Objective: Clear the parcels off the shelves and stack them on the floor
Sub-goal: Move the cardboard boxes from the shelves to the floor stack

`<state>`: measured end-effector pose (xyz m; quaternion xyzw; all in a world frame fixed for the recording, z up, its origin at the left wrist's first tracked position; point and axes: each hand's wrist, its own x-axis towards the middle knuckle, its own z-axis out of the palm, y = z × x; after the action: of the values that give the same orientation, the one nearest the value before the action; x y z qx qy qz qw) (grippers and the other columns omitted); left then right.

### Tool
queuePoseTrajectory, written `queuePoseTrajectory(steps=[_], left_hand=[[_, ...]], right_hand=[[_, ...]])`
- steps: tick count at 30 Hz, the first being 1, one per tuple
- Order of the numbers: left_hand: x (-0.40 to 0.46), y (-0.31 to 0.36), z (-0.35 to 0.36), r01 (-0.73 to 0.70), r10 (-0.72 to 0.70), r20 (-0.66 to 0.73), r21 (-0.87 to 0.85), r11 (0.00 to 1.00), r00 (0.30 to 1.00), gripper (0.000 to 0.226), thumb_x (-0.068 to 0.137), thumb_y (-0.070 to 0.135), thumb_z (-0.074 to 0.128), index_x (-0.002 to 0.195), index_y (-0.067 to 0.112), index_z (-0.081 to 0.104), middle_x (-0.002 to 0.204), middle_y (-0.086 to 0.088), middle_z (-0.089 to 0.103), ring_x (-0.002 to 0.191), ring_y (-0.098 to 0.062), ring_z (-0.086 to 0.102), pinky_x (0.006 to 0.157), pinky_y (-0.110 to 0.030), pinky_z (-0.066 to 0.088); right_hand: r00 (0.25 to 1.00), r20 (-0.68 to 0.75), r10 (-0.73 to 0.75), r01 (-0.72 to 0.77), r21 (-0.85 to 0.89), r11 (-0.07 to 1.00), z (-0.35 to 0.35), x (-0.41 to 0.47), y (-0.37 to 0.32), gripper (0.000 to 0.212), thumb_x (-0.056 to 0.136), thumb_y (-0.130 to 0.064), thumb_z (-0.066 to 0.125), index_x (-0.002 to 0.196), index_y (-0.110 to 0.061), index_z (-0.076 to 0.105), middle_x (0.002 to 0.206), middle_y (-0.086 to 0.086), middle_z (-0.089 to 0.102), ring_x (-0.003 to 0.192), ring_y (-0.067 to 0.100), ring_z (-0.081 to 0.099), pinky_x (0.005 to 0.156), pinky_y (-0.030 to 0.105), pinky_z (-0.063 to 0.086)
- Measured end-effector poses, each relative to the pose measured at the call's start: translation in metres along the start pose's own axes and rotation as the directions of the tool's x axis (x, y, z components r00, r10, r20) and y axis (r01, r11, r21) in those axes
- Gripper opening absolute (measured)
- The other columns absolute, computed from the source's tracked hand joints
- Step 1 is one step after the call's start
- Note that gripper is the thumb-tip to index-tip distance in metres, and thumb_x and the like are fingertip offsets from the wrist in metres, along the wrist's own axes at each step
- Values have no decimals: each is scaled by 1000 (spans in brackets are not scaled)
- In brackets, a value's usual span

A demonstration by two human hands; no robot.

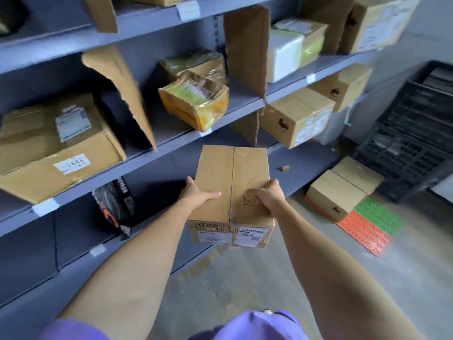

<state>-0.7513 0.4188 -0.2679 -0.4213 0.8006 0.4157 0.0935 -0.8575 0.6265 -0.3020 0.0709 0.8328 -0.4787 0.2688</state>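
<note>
My left hand (pixel 196 192) hides its fingers behind the side of the cardboard box (pixel 232 190); my right hand (pixel 269 196) hides its fingertips the same way. The shipping labels (pixel 252 235) on the box are too blurred to read. The large flat parcel (pixel 56 146) and the black crate (pixel 416 143) are cut off by the picture's edges.

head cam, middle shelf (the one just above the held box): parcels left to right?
Flat box marked 0448 → yellow taped parcel → box with black mark → smaller box.
</note>
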Motion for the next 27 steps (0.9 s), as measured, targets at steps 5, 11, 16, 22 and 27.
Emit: queuePoseTrajectory(steps=[5,11,16,22,27], left_hand=[[-6,3,17,-129,124,93,47,991,988,112,67,50,87,146,13,17,153,-11,33,136,-33,39,109,-49,38],[-19,-3,46,-294,257,244,132,947,935,119,61,54,88,150,12,21,146,-10,44,129,-33,46,104,-51,43],[-46,10,97,-422,304,449,189,887,840,112,52,60,88,140,17,36,137,-6,53,121,-30,52,100,-50,46],[-89,53,176,-541,332,571,242,806,750,116,65,51,87,152,12,21,152,-11,39,137,-33,40,110,-49,38],[-120,97,230,-614,363,611,267,742,704,113,72,45,86,154,10,18,156,-13,32,141,-33,35,110,-46,35]], right_hand=[[985,-151,82,-73,65,995,-12,-36,27,76,64,-35,85,120,-16,37,122,10,54,108,30,57,94,45,52],[919,-359,166,-118,152,981,-22,-86,75,69,77,-47,77,123,-13,38,128,13,56,114,32,58,97,45,50],[826,-467,316,-193,292,937,-57,-127,133,82,68,-50,79,128,-13,37,130,15,57,118,33,57,101,45,48],[714,-541,444,-256,390,885,-115,-152,191,80,74,-48,79,131,-10,37,132,18,55,122,35,54,102,46,47],[678,-528,511,-238,500,833,-167,-152,227,67,78,-45,76,122,-11,38,131,18,53,121,35,53,99,44,47]])
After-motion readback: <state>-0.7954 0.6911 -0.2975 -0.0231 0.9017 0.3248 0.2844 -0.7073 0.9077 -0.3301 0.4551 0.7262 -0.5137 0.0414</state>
